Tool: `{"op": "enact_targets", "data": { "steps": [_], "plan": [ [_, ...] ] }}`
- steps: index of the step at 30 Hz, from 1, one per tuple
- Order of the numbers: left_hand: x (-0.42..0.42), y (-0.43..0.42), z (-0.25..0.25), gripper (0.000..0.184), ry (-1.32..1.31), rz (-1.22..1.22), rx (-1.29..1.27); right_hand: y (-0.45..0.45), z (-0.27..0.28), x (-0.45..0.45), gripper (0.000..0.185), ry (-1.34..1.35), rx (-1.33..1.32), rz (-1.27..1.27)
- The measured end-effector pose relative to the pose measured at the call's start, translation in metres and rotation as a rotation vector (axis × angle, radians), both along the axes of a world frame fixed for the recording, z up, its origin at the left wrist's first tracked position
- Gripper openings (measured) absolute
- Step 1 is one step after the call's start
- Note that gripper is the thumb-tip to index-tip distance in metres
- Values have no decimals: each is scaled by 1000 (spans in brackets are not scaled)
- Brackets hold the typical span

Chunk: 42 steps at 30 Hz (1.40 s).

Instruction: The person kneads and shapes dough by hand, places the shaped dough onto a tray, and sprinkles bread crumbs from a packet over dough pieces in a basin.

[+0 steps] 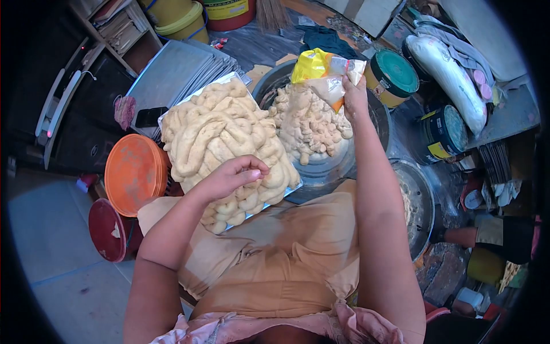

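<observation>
My right hand [356, 97] grips the edge of a yellow, orange and clear plastic packet [327, 77]. The packet is tilted over a heap of dough pieces [309, 123] that looks dusted with pale powder. A large grey basin [335, 169] holds this heap. My left hand [238, 175] hovers close over thick twisted ropes of dough [215, 135], its fingers loosely curled and the thumb out; nothing shows in it. Those ropes are piled high on a tray [292, 188] by my lap, which covers most of its surface.
Left of me stand an orange-lidded bucket [133, 175] and a dark red bucket [107, 230]. Stacked metal trays [180, 71] with a black phone [151, 117] lie behind the dough. Green-lidded tubs [395, 71] and a second round basin [423, 198] are at the right.
</observation>
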State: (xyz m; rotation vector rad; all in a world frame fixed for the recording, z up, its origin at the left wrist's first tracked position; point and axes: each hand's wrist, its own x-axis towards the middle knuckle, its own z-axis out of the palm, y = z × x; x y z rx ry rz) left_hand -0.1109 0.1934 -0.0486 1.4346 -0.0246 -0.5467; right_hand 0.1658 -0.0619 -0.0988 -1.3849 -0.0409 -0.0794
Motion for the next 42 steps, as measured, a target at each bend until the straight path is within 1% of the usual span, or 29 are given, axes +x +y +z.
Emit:
{"op": "enact_targets", "data": {
  "steps": [4,7,10,13,16,17,21,24,26,28,31,34,35,38,39,42],
  "plan": [
    [0,3,2,29,-12,-8,19,15,-2,-1,41,-20,171,-43],
    [0,3,4,28,-17,-15,49,17,-7,4,45,13,47,53],
    [-1,2,5,28,-9,-12,59,24,-9,5,44,-41,41,-74],
    [0,2,4,27,-20,-15,73,22,1,-1,38,67,181,71],
    [0,3,1,27,-32,-20,86,14,10,-5,37,123,181,139],
    [0,3,1,27,-39,-20,90,7,14,-9,40,153,199,207],
    [-4,1,4,28,-53,-22,117,-25,12,-9,39,176,47,226],
    [-7,2,3,30,-55,-38,143,-56,19,-16,43,140,-76,89],
    [-10,0,1,30,-71,-39,148,-71,19,-21,47,67,-11,-61],
    [-13,-3,0,30,-75,-39,117,-87,19,-20,48,74,12,-64],
    [-16,-11,0,31,-93,-31,110,-90,12,-15,49,-71,110,-239],
    [-18,-19,-1,31,-92,-19,95,-84,12,-10,50,-104,198,-210],
    [-19,-20,-2,31,-86,-13,85,-79,12,-10,53,-127,124,-237],
    [-19,-20,-6,31,-107,-15,97,-62,22,-10,54,-184,130,-213],
    [-18,-19,-4,31,-92,-8,90,-58,26,-10,56,-174,70,-227],
    [-18,-17,-1,31,-63,8,79,-46,34,-12,47,-219,96,-345]
  ]
}}
